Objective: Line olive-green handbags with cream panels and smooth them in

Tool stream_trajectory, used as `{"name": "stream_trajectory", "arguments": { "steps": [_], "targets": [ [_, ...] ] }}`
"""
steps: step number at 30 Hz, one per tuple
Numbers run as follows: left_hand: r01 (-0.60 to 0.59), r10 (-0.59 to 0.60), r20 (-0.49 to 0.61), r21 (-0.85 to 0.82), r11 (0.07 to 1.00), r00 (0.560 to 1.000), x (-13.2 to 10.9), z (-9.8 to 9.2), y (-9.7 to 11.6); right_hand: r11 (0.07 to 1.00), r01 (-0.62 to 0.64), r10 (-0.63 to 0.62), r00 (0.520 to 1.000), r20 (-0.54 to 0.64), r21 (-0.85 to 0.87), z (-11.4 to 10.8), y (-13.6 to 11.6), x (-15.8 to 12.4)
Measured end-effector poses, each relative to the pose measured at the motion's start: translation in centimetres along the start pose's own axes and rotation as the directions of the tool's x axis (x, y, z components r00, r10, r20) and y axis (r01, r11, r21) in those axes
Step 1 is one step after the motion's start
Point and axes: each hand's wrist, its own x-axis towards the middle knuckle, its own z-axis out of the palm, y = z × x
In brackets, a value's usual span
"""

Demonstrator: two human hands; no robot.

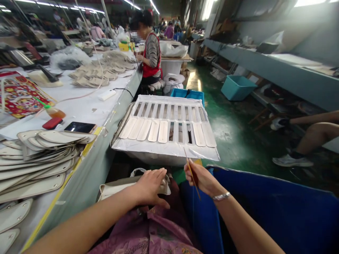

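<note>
My right hand (pixel 202 178) is closed round a thin wooden stick (pixel 196 181), which slants up toward the front edge of a white slotted rack (pixel 148 146). Whether the stick ends in a brush is too fine to tell. Pale strap-like strips (pixel 159 131) lie side by side across the rack's near row, with a gap among them. Over my lap, my left hand (pixel 151 185) is open, its fingers stretched out above a stack of beige pieces (pixel 119 188). The hand hides part of that stack, so contact is unclear.
On the left table lie cream pieces with metal holes (pixel 53 155), a phone (pixel 80 127) and a bottle of amber liquid (pixel 54 112). A blue bin (pixel 265 197) stands at my right. Ahead, a person in a red apron (pixel 152 53) works at the table.
</note>
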Motion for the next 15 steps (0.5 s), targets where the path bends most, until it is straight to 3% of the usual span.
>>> {"name": "stream_trajectory", "arguments": {
  "steps": [2, 5, 7, 11, 15],
  "targets": [
    [0.027, -0.022, -0.052, 0.094, 0.995, 0.998, 0.0, 1.3, 0.5, 0.975, -0.135, 0.162, 0.975, 0.149, -0.176, -1.3, 1.0, -2.0],
    [0.038, -0.026, -0.082, 0.147, 0.988, 0.996, 0.1, 2.3, 0.2, 0.891, -0.208, 0.351, 0.880, 0.320, -0.403, -1.8, 2.4, -3.6],
    [0.007, 0.006, -0.074, 0.172, 0.985, 0.997, 0.2, 2.5, -0.2, 0.844, -0.164, 0.375, 0.862, 0.342, -0.511, -1.5, 2.8, -3.5],
    [-0.043, 0.050, -0.026, 0.206, 0.978, 0.998, 0.1, 2.5, -1.1, 0.749, 0.047, 0.269, 0.890, 0.368, -0.661, -0.9, 2.6, -1.6],
    [-0.031, 0.042, -0.071, 0.148, 0.988, 0.997, -0.1, 2.7, -1.2, 0.764, 0.008, 0.325, 0.859, 0.396, -0.645, -0.5, 2.5, -0.2]
  ]
}}
